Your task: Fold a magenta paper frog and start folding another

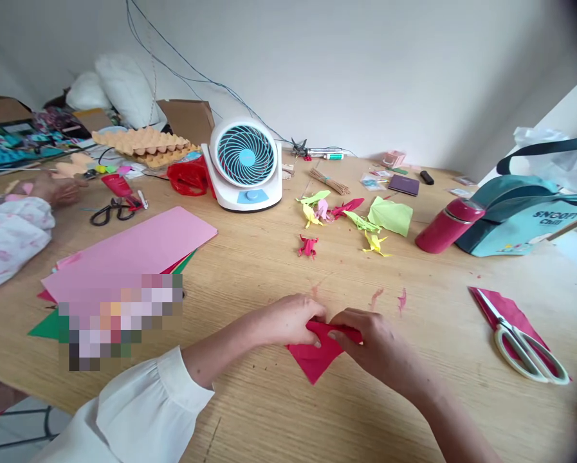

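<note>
A sheet of red paper [314, 363] lies on the wooden table in front of me, one corner pointing toward me and its far edge folded over. My left hand [293, 321] is closed on the paper's far left part, thumb on top. On the far right part, my right hand [370, 337] pinches the folded edge. Fingertips of both hands are partly hidden behind the fold. Beyond them stands a small red folded paper frog [308, 247]. Near it lie folded paper figures in yellow, green, pink and red, with a light green sheet [390, 217] beside them.
White scissors [520, 344] rest on red paper at the right. A red thermos [449, 225] leans against a teal bag [524, 215]. A white fan [247, 167] stands at the back. Pink sheets [138, 247] are stacked left, near another person's hand [59, 191] and black-handled scissors [112, 212].
</note>
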The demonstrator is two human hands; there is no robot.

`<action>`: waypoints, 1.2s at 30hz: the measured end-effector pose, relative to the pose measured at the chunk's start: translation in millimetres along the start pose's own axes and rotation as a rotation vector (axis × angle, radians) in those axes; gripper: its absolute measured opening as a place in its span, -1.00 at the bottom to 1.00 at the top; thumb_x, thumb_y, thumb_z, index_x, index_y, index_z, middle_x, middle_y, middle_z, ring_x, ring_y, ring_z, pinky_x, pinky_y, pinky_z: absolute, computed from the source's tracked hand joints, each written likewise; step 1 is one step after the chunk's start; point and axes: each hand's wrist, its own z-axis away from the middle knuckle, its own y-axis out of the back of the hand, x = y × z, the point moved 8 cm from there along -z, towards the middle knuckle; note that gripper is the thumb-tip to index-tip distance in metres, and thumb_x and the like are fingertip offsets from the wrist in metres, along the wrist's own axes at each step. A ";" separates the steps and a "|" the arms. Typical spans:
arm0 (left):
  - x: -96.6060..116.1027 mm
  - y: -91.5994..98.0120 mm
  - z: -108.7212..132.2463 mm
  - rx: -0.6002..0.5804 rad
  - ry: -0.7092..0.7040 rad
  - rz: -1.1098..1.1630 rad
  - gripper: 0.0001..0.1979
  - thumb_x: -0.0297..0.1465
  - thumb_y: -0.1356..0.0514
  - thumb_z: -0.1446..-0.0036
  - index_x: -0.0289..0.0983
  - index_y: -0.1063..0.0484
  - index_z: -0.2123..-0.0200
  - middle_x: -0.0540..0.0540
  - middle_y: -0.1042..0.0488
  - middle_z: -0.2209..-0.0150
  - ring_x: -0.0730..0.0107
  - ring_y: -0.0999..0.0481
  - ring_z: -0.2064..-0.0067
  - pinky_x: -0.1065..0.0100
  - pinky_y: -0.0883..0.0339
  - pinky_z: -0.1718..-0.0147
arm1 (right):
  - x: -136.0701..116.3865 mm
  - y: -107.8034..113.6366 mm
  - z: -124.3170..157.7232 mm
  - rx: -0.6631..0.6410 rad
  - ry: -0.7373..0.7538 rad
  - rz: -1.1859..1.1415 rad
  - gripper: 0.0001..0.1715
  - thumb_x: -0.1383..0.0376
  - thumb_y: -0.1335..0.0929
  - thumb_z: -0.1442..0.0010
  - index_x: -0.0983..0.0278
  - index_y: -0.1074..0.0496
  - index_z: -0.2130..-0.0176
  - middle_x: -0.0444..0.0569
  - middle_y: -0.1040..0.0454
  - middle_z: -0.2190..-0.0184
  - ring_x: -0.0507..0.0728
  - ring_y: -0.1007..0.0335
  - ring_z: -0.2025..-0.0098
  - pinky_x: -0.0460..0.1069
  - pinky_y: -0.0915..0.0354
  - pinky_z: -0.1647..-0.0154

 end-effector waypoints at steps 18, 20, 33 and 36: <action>3.0 -2.4 -3.2 -0.074 -0.188 0.172 -0.67 -0.31 -0.18 -0.22 -0.31 -0.36 0.57 0.09 -0.31 0.58 0.55 -0.28 0.49 0.47 -0.04 0.47 | 38.1 -18.1 13.6 -0.113 -0.099 -0.153 -0.59 0.21 -0.21 -0.35 0.26 -0.18 0.52 -0.20 -0.13 0.56 0.00 0.01 0.48 -0.05 0.05 0.47; -2.7 0.6 -4.7 -0.079 -0.174 0.206 -0.63 -0.28 -0.17 -0.23 -0.32 -0.32 0.59 0.09 -0.24 0.60 0.56 -0.21 0.51 0.46 0.00 0.49 | 51.4 -16.0 14.1 -0.121 -0.127 -0.175 -0.56 0.14 -0.21 -0.36 0.26 -0.19 0.52 -0.21 -0.10 0.56 -0.01 0.04 0.49 -0.05 0.08 0.49; -40.9 8.5 -16.5 -0.072 -0.035 0.283 -0.66 -0.21 -0.13 -0.23 -0.33 -0.40 0.49 0.06 -0.34 0.54 0.55 -0.24 0.49 0.50 -0.02 0.50 | 97.4 0.5 18.1 -0.107 -0.223 -0.395 -0.41 -0.13 -0.24 -0.28 0.27 -0.27 0.50 -0.20 -0.05 0.55 -0.01 0.08 0.49 -0.05 0.11 0.49; -47.9 8.9 -17.8 -0.058 -0.019 0.351 -0.60 -0.13 -0.14 -0.22 -0.33 -0.40 0.49 0.04 -0.38 0.54 0.54 -0.26 0.49 0.50 -0.06 0.49 | 100.0 4.8 19.1 -0.098 -0.227 -0.440 -0.41 -0.14 -0.26 -0.25 0.27 -0.28 0.50 -0.21 -0.05 0.56 -0.01 0.09 0.49 -0.04 0.12 0.49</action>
